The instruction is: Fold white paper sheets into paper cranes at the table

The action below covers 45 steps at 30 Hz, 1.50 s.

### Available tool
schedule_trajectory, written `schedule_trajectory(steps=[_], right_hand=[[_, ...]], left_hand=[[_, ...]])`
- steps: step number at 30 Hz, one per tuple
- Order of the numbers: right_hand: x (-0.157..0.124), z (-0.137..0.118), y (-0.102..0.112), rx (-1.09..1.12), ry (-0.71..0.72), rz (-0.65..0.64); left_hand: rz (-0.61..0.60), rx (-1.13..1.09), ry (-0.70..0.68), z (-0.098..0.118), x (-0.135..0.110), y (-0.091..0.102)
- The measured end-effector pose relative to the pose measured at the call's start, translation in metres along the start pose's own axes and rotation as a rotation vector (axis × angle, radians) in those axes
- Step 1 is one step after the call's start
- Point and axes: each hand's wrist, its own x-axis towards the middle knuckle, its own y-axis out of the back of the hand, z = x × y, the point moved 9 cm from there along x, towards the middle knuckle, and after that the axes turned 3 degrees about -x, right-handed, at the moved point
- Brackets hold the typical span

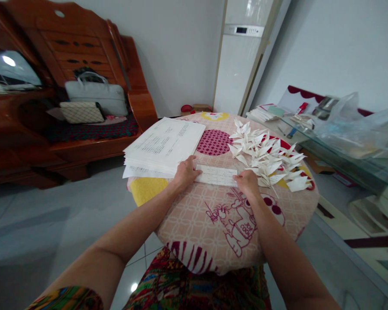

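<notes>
A folded strip of printed paper point(216, 175) lies crosswise on the cloth-covered round table point(197, 224). At its left end my left hand point(185, 173) is closed, thumb and fingers on the paper's edge. My right hand point(246, 181) pinches the opposite end. Just beyond my left hand rests a thick stack of printed sheets point(164, 142). Past my right hand, a heap of folded paper cranes point(261, 150) covers the right side of the table.
To the right stands a glass-topped cabinet point(358, 150) holding plastic bags point(345, 116) and a paper pile point(261, 114). A carved wooden chair point(77, 38) with a pale handbag point(97, 95) is at the left. A tall white air conditioner point(236, 64) stands behind.
</notes>
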Motion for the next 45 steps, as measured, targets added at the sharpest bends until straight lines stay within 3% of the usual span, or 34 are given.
schedule_trajectory(steps=[15, 21, 27, 30, 34, 38, 45], right_hand=[[0.001, 0.0, 0.001, 0.01, 0.039, 0.045], [0.0, -0.001, -0.001, -0.053, -0.003, -0.042], [-0.001, -0.003, 0.0, -0.052, -0.018, -0.055], [-0.002, -0.004, 0.001, -0.053, -0.024, -0.046], [-0.002, -0.005, 0.003, -0.07, -0.046, -0.055], [-0.001, -0.007, 0.005, -0.087, -0.035, -0.042], [-0.007, -0.012, 0.008, -0.131, -0.04, -0.009]], left_hand=[[0.004, -0.031, 0.009, -0.001, 0.001, 0.002], [-0.002, -0.002, 0.047, 0.001, 0.001, 0.003], [-0.024, 0.062, -0.003, 0.004, 0.0, -0.002], [0.013, 0.1, -0.117, 0.01, 0.001, -0.003], [0.052, 0.035, -0.432, 0.032, -0.001, -0.007], [-0.139, -0.026, -0.643, 0.047, -0.004, -0.021], [-0.368, 0.201, -0.822, 0.059, -0.029, -0.034]])
